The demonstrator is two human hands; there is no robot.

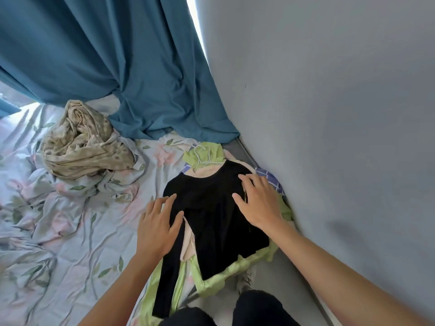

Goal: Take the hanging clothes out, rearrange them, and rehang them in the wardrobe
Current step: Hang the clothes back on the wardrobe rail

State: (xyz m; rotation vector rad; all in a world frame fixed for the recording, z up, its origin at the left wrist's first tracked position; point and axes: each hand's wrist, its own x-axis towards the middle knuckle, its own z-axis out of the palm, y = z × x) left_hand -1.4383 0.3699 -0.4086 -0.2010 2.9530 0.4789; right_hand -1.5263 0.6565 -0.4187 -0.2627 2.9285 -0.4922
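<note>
A black long-sleeved top (211,215) lies flat on top of a stack of clothes on the bed, close to the wall. Beneath it show a pale pink garment (188,245), a light green garment (235,269) and a blue checked one (270,180). A pale wire hanger (202,156) pokes out at the far end of the stack, on the green hood. My left hand (157,227) rests flat on the top's left sleeve, fingers spread. My right hand (259,203) lies flat on its right shoulder, fingers spread. Neither hand grips anything.
A crumpled beige patterned cloth (82,142) sits on the floral bedsheet (70,231) at the far left. A teal curtain (117,67) hangs behind the bed. A grey wall (329,114) runs along the right. My dark-trousered knees (235,311) are at the bottom edge.
</note>
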